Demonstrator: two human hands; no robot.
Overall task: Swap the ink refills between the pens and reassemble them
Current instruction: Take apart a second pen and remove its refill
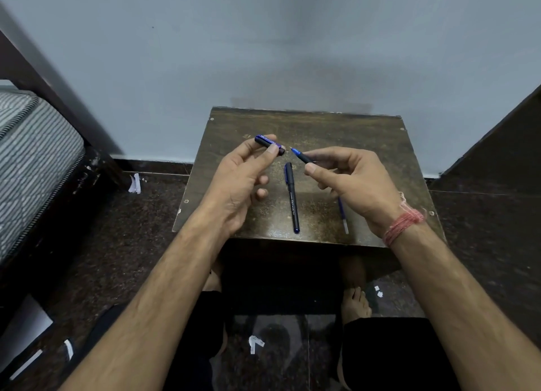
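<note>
My left hand pinches a blue pen barrel between thumb and fingers, held above the small wooden table. My right hand grips the black front section of a pen with a blue tip; its refill runs down under my palm and shows blue with a pale end below it. The tip points left toward the barrel's open end, a small gap apart. A capped black pen lies on the table between my hands, lengthwise toward me.
The table stands against a pale wall. A bed with a striped mattress is at the left and a dark board at the right. Paper scraps lie on the dark floor. My bare feet are under the table.
</note>
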